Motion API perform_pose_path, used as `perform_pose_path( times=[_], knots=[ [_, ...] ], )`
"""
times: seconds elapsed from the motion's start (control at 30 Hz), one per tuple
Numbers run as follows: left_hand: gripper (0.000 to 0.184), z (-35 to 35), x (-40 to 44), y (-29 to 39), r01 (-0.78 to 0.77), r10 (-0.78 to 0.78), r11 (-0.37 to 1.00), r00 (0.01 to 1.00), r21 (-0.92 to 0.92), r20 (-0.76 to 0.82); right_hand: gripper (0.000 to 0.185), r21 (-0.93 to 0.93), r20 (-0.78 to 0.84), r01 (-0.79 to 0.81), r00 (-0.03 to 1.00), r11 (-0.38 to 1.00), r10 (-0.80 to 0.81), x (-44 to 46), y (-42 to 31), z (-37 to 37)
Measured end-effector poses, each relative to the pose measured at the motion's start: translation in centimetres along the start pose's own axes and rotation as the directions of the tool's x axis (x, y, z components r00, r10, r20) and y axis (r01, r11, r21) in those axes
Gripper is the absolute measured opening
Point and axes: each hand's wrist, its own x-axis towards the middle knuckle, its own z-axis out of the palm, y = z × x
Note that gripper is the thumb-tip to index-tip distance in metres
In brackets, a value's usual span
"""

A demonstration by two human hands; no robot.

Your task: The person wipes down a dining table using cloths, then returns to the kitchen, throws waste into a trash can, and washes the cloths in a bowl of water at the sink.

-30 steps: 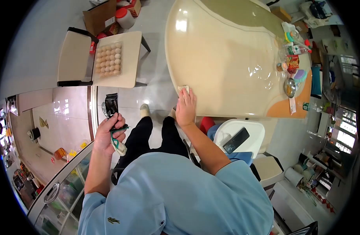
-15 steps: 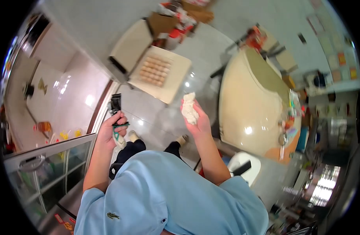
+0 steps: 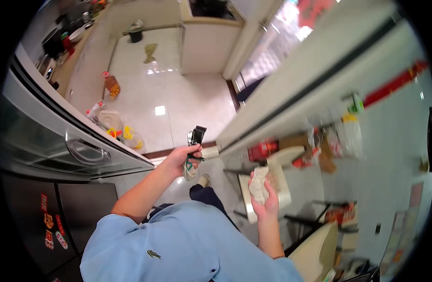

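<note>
My left hand (image 3: 184,159) is closed around a small black object (image 3: 197,135) with a glossy part; its kind is unclear. Below the fingers, a whitish piece with a green cord (image 3: 189,172) hangs from the same grip. On the right, my right hand (image 3: 268,203) holds a crumpled off-white cloth (image 3: 259,185) upright, the palm behind it and the thumb along its side. Both hands are raised in front of my body, apart from each other. The left one is near the kitchen doorway, the right one in front of a cream chair (image 3: 284,185).
A sliding glass door (image 3: 79,152) and a dark fridge (image 3: 86,211) stand on the left. Beyond the door track, a bottle of amber liquid (image 3: 112,86) and plastic jugs (image 3: 110,118) stand on the kitchen floor (image 3: 190,103). A wall edge (image 3: 291,89) juts in at right.
My view has turned left, from the chair with the tray of eggs and the table to the kitchen doorway. Both hands keep hold of the same things.
</note>
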Motion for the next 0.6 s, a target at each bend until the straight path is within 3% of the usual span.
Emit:
perform_pose_path(
  times=[0.17,0.27,0.33,0.43,0.5,0.53,0.6],
  knots=[
    [0.016,-5.2,5.3,11.8,-0.195,0.17,0.976,0.963,-0.102,-0.211,0.043,-0.1,0.123,-0.103,0.986,0.99,0.115,13.1,0.8,7.2],
    [0.015,-10.3,8.6,19.3,-0.384,0.296,0.897,0.89,-0.218,-0.348,0.043,-0.115,0.185,-0.216,0.954,0.97,0.234,23.0,1.7,13.9],
    [0.015,-10.0,8.1,24.5,-0.471,0.351,0.852,0.838,-0.228,-0.418,0.042,-0.146,0.177,-0.273,0.938,0.951,0.296,29.0,3.6,19.4],
    [0.014,-11.3,7.6,31.6,-0.585,0.419,0.77,0.764,-0.254,-0.49,0.039,-0.372,0.294,-0.436,0.781,0.819,0.55,37.2,7.1,29.8],
    [0.014,-12.6,6.8,35.7,-0.659,0.522,0.675,0.745,-0.333,-0.416,0.039,-0.558,0.296,-0.46,0.667,0.69,0.684,40.7,10.4,36.3],
    [0.014,-12.6,6.6,38.2,-0.69,0.528,0.635,0.715,-0.347,-0.458,0.039,-0.579,0.294,-0.463,0.65,0.672,0.701,42.6,12.6,39.5],
    [0.015,-13.4,7.0,42.8,-0.747,0.57,0.562,0.661,-0.355,-0.488,0.039,-0.761,0.192,-0.496,0.444,0.418,0.875,45.8,17.0,44.8]
  ],
)
